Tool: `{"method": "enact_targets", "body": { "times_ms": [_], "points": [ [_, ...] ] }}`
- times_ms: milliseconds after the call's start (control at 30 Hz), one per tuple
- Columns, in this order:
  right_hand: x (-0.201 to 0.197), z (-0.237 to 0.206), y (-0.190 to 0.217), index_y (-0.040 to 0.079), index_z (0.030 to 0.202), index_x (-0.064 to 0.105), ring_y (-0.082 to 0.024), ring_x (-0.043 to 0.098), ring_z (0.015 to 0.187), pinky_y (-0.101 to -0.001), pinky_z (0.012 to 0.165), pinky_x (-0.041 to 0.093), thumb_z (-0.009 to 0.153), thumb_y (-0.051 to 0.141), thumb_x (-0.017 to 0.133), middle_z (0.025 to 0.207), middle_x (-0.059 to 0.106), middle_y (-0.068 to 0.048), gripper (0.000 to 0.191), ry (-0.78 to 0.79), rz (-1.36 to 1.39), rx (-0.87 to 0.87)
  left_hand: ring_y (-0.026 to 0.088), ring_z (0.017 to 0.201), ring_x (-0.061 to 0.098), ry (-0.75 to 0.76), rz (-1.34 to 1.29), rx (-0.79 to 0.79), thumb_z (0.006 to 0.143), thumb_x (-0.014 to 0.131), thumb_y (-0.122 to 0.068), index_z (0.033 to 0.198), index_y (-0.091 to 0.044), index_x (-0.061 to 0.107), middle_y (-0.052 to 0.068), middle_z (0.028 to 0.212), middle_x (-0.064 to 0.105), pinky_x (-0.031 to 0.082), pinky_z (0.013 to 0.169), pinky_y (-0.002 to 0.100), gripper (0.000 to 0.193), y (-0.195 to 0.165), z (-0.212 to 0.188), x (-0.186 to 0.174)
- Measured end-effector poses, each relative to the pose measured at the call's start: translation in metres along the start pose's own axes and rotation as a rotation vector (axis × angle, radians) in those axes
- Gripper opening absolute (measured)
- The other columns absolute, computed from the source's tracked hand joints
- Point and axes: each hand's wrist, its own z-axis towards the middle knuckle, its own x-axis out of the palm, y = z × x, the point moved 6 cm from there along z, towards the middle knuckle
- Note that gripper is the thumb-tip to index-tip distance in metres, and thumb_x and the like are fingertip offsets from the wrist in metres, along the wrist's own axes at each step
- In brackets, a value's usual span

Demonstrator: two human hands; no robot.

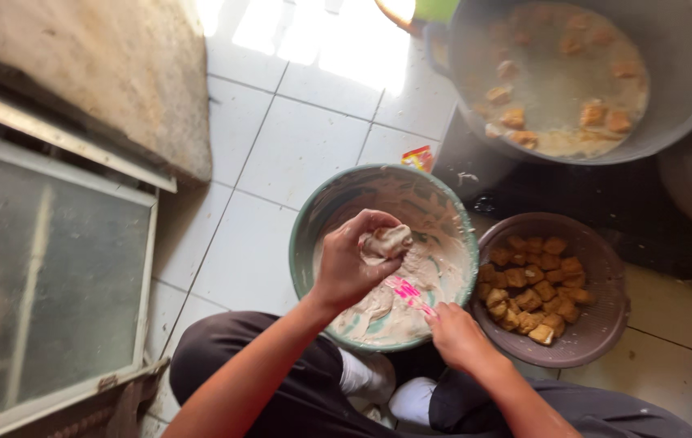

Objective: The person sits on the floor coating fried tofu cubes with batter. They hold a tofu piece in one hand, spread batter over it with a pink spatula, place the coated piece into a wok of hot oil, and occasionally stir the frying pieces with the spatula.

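Note:
My left hand (pixel 352 261) is closed around a batter-coated piece of tofu (pixel 387 240) above the green bowl (pixel 307 217) of pale batter. My right hand (pixel 457 334) grips a pink spoon (pixel 408 292) whose tip dips into the batter at the bowl's right side. A brown basket (pixel 604 324) of fried tofu cubes sits just right of the bowl, close to my right hand.
A large grey basin (pixel 687 97) with tofu pieces in cloudy liquid stands at top right on a dark mat. A glass-fronted cabinet (pixel 46 276) fills the left side. A small red packet (pixel 417 156) lies on the white floor tiles behind the bowl. My knees are below.

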Motion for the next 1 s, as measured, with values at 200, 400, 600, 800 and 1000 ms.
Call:
{"method": "enact_targets", "body": {
  "times_ms": [200, 400, 600, 800, 1000],
  "points": [
    [0.023, 0.009, -0.023, 0.000, 0.109, 0.058, -0.045, 0.067, 0.102, -0.0535, 0.089, 0.054, 0.091, 0.009, 0.053, 0.112, 0.062, -0.025, 0.021, 0.131, -0.214, 0.126, 0.038, 0.100, 0.069, 0.265, 0.389, 0.190, 0.075, 0.074, -0.005, 0.111, -0.006, 0.062, 0.016, 0.104, 0.069, 0.056, 0.084, 0.045, 0.038, 0.026, 0.083, 0.070],
    [0.027, 0.009, -0.031, -0.002, 0.109, 0.058, -0.044, 0.068, 0.100, -0.0532, 0.087, 0.055, 0.093, 0.010, 0.052, 0.111, 0.062, -0.025, 0.020, 0.158, -0.120, 0.146, 0.039, 0.101, 0.068, 0.496, 0.657, 0.169, 0.083, 0.066, -0.006, 0.113, -0.005, 0.059, 0.017, 0.108, 0.068, 0.055, 0.083, 0.050, 0.031, 0.052, 0.155, 0.161],
    [0.021, 0.012, -0.035, -0.002, 0.109, 0.057, -0.044, 0.069, 0.096, -0.0525, 0.084, 0.055, 0.091, 0.009, 0.053, 0.107, 0.063, -0.025, 0.021, 0.133, -0.053, 0.115, 0.036, 0.089, 0.072, 0.987, 0.968, 0.094, 0.087, 0.065, -0.016, 0.101, -0.010, 0.071, 0.014, 0.093, 0.071, 0.059, 0.082, 0.053, 0.016, 0.114, 0.124, 0.187],
    [0.011, 0.006, -0.035, -0.004, 0.107, 0.057, -0.045, 0.069, 0.087, -0.0542, 0.076, 0.056, 0.093, 0.011, 0.055, 0.100, 0.064, -0.025, 0.021, 0.071, -0.018, 0.033, 0.027, 0.096, 0.072, 0.763, 1.033, 0.107, 0.082, 0.072, -0.019, 0.114, -0.014, 0.066, 0.003, 0.101, 0.074, 0.014, 0.111, 0.081, 0.033, 0.147, 0.093, 0.146],
    [0.008, 0.010, -0.032, -0.005, 0.108, 0.058, -0.046, 0.070, 0.089, -0.0550, 0.079, 0.056, 0.091, 0.011, 0.055, 0.102, 0.064, -0.026, 0.023, 0.118, -0.035, 0.072, 0.023, 0.107, 0.068, 0.741, 0.832, 0.010, 0.072, 0.081, -0.019, 0.105, -0.015, 0.064, 0.000, 0.103, 0.073, 0.020, 0.117, 0.072, 0.037, 0.124, 0.073, 0.119]
  ]
}}
